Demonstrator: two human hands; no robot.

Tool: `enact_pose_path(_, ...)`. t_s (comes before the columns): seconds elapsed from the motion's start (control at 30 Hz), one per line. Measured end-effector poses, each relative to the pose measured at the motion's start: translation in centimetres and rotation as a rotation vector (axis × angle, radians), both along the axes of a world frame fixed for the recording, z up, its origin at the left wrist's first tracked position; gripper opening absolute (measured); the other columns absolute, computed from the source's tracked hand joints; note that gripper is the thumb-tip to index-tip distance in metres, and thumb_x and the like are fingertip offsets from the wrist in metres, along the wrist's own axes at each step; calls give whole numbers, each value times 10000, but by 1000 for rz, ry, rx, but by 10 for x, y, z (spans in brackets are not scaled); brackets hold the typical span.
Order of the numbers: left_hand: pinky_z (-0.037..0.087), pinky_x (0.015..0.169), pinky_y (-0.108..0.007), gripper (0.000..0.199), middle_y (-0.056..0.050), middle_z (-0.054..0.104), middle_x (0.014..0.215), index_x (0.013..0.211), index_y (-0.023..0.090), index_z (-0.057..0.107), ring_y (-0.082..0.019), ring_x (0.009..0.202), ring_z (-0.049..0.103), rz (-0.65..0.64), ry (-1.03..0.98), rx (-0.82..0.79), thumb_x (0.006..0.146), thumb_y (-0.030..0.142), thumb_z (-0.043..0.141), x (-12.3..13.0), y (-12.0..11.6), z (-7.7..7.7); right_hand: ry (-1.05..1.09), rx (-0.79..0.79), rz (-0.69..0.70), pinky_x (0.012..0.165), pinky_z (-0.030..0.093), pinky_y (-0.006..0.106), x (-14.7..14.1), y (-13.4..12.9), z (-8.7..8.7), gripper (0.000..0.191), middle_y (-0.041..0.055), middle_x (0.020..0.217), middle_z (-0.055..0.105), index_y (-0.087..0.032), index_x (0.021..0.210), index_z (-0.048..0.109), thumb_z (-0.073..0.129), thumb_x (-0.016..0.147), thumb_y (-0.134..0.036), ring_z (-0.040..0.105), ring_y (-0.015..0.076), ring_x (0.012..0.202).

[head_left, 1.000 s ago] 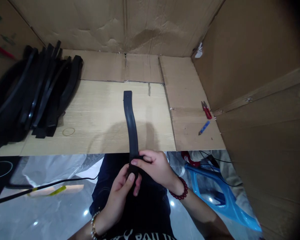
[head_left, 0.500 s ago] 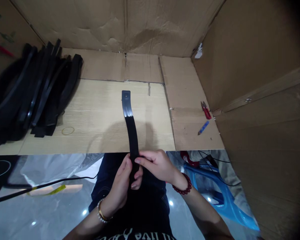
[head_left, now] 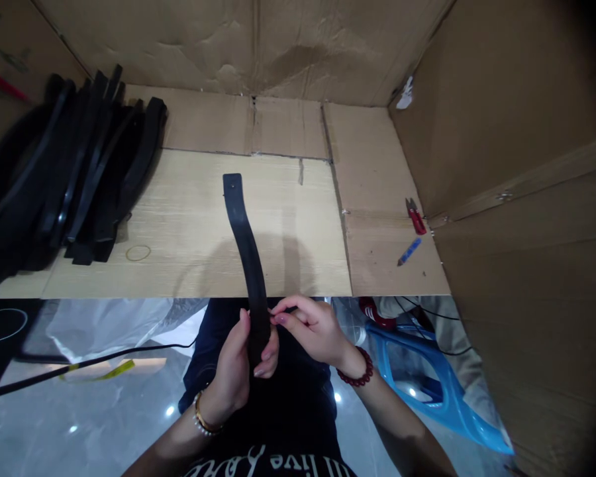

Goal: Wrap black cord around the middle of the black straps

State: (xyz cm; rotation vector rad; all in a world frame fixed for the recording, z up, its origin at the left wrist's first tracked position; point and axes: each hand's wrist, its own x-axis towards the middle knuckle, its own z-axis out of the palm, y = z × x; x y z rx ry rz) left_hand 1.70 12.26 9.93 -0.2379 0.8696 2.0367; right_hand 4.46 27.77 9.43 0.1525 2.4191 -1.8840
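Observation:
A long, curved black strip (head_left: 251, 255) with a small hole near its flat far end stands up from my lap, its upper part in front of the table. My left hand (head_left: 238, 364) wraps round its lower part, thumb along the left side and fingertips showing on the right. Thumb and forefinger of my right hand (head_left: 310, 331) are pinched together at the strip's right edge. Whatever lies between those fingertips is too small to make out.
Several similar black strips (head_left: 99, 165) are heaped at the left of the table. A yellow rubber band (head_left: 138, 252) lies beside them. Red-handled snips (head_left: 416, 216) and a blue pen-like tool (head_left: 409, 252) lie at the right. Cardboard walls (head_left: 501, 99) enclose the table.
The strip's far end has swung left and its shine has faded. My right fingers have gone from lying over the strip to pinching at its right edge.

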Motion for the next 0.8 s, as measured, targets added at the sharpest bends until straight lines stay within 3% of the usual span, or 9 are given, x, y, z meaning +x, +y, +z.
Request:
enact_pose_path(0.13,211,337,-184,529,43,479,451,887,135,582,-50,306,257,-36,9,-82,942,612,361,-1,-1,3,-32,-93,-20,392,298,213,0,-7,-4,298,-44,486,536,-185,913,659,543,923,-459,430,84,400)
enact_pose_path(0.3,229,348,-197,496,24,506,453,828,139,573,-59,307,303,-29,46,-87,958,568,361,3,-3,4,43,-145,-54,379,192,217,4,-12,-2,159,-97,417,391,-171,888,632,579,900,-320,266,56,361)
enact_pose_path(0.47,269,395,-199,436,23,482,478,774,138,567,-59,358,337,-25,-13,-5,960,501,413,2,-3,6,117,-83,-98,382,197,213,6,-15,-4,130,-112,405,365,-176,926,622,573,909,-296,260,56,351)
enact_pose_path(0.6,261,401,-198,381,30,483,486,845,144,582,-63,366,325,4,-37,35,955,476,431,3,-5,7,141,-16,-67,390,231,222,8,-17,-10,217,-96,414,376,-186,886,638,550,931,-378,292,65,350)
enact_pose_path(0.8,288,425,-205,360,22,509,497,930,151,573,-76,378,356,-11,0,6,974,448,375,7,-12,4,161,-39,-65,385,270,218,12,-21,-16,249,-91,409,393,-186,845,633,542,937,-399,321,66,341)
